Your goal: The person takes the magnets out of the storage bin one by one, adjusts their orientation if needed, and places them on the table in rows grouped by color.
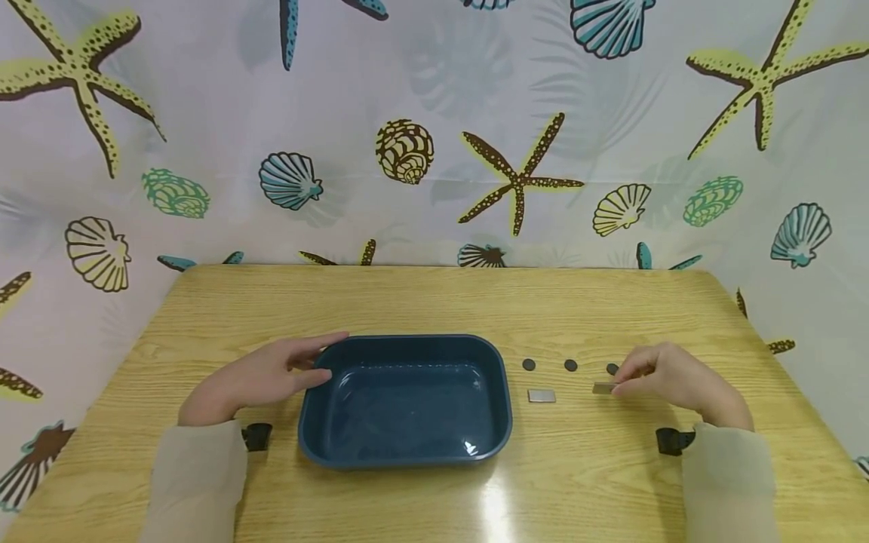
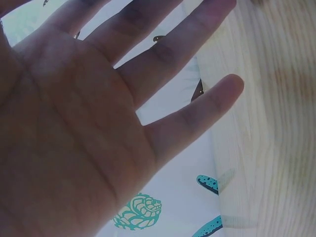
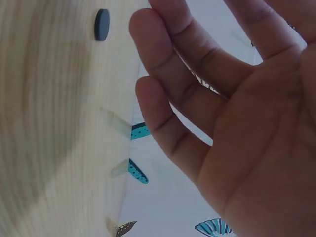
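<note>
A dark blue rectangular tray (image 1: pixel 407 461) sits on the wooden table. My left hand (image 1: pixel 274 369) lies at its upper left corner, thumb and a finger touching the rim, fingers mostly straight; the left wrist view shows them spread. My right hand (image 1: pixel 668 377) pinches a small flat metal piece (image 1: pixel 602 388) between thumb and fingertips at the table. That piece is out of sight in the right wrist view. A similar silvery rectangular piece (image 1: pixel 541 396) lies right of the tray. Behind them are small dark discs (image 1: pixel 529 364) in a row, one partly beside the right fingertips.
The wooden table (image 1: pixel 407 302) reaches back to a cloth (image 1: pixel 353 90) printed with shells and starfish. Its back edge runs behind the tray. A dark disc (image 3: pixel 101 24) shows in the right wrist view. Black wrist straps (image 1: pixel 258 437) sit at both sleeves.
</note>
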`<act>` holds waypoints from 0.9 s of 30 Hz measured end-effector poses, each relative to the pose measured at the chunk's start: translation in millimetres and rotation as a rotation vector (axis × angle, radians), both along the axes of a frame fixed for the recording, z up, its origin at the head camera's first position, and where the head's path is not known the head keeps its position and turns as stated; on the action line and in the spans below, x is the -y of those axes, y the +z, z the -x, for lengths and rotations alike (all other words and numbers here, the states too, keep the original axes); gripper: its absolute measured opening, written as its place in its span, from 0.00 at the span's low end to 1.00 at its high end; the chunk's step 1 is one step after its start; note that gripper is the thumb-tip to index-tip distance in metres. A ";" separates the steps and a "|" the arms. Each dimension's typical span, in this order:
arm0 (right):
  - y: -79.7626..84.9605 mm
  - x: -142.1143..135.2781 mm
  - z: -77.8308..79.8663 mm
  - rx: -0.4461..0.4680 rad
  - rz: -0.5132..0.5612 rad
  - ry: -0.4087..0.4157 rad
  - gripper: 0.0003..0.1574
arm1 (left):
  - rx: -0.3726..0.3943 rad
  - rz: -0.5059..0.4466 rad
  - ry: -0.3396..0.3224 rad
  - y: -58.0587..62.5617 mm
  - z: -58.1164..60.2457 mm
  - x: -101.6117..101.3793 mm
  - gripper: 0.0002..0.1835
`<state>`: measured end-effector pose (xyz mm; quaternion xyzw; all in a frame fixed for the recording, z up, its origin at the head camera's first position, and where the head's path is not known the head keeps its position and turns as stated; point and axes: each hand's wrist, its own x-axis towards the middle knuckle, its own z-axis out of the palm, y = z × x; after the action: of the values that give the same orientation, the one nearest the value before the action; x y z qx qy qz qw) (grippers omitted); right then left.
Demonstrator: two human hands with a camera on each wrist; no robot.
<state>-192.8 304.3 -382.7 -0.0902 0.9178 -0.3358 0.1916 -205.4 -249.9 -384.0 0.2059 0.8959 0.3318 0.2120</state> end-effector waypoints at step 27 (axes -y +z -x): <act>-20.3 -9.5 3.1 0.079 -0.080 -0.037 0.09 | -0.001 -0.015 -0.018 1.7 -0.7 0.1 0.35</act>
<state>-195.8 313.7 -402.9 -0.0524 0.9238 -0.3054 0.2248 -204.7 -250.1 -382.3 0.2156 0.8917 0.3364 0.2129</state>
